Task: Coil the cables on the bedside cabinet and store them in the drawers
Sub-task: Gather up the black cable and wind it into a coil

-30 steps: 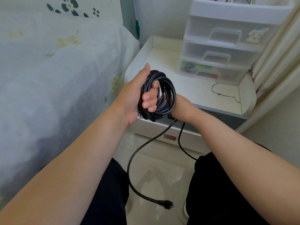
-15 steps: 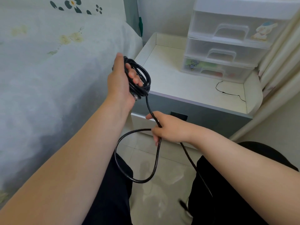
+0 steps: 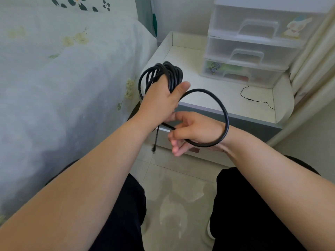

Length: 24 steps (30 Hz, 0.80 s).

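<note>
A thick black cable [image 3: 213, 98] is wound in several loops around my left hand [image 3: 161, 102], which grips the coil in front of the bedside cabinet [image 3: 208, 87]. My right hand [image 3: 192, 131], just below the left, pinches the cable's free stretch; one wide loop arcs over my right wrist. A short end with a plug [image 3: 154, 149] dangles under my left hand. A thin black wire [image 3: 253, 98] lies on the cabinet top at the right. The clear plastic drawer unit [image 3: 253, 44] stands at the back of the cabinet, all drawers closed.
The bed with a floral cover [image 3: 63, 78] fills the left. A curtain [image 3: 311, 57] hangs at the right of the cabinet. Below my hands is the cabinet's own drawer front [image 3: 204, 154], then tiled floor [image 3: 177, 187] between my knees.
The slack that hung to the floor has been drawn up into one wide loop over my right wrist. My right hand rose to just under the left. The plug end now hangs under my left hand.
</note>
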Tool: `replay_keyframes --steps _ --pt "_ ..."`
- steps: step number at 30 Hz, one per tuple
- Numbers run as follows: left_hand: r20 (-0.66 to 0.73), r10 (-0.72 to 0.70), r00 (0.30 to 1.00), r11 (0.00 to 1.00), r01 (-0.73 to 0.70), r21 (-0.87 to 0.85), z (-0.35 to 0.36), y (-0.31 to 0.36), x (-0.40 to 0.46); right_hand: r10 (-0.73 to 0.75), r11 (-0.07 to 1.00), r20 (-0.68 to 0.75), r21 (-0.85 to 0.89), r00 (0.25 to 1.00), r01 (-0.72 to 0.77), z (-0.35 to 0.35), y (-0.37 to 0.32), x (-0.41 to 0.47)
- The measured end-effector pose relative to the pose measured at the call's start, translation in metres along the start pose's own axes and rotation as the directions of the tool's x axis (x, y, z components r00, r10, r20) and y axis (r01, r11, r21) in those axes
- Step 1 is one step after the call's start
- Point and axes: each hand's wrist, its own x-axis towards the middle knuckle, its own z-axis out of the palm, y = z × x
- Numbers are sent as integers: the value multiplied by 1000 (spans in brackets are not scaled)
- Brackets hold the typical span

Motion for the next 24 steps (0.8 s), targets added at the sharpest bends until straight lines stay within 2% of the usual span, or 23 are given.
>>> replay_keyframes --steps 3,5,7,9,12,15,19,21,24 --pt "77 -60 995 998 57 35 -1 -1 2 -26 999 -7 -32 1000 25 -8 -2 -5" --pt "158 -151 976 989 150 13 -4 -2 4 -45 992 -12 -118 999 43 -14 -1 -8" --pt "272 -298 915 948 317 -28 -9 -4 5 -44 973 2 -227 999 44 -20 1 -12" --pt "416 -358 836 909 413 -48 -10 -8 2 -25 968 14 -248 1000 28 -25 2 -14" --pt "528 -280 802 939 343 -22 -6 -10 -2 -16 993 16 -113 1000 17 -32 0 -15" --pt "533 -239 812 960 280 3 -3 -3 -6 -8 997 82 76 997 2 -39 -1 -16" --pt "494 -193 848 961 264 -78 2 4 -10 -59 958 120 284 991 22 -45 -2 -12" --pt "511 -217 832 941 318 -118 3 8 -12 -80 942 101 333 992 42 -47 -2 -9" --pt "594 -289 751 868 467 -168 6 12 -15 -144 905 50 409 988 112 -47 -2 -4"
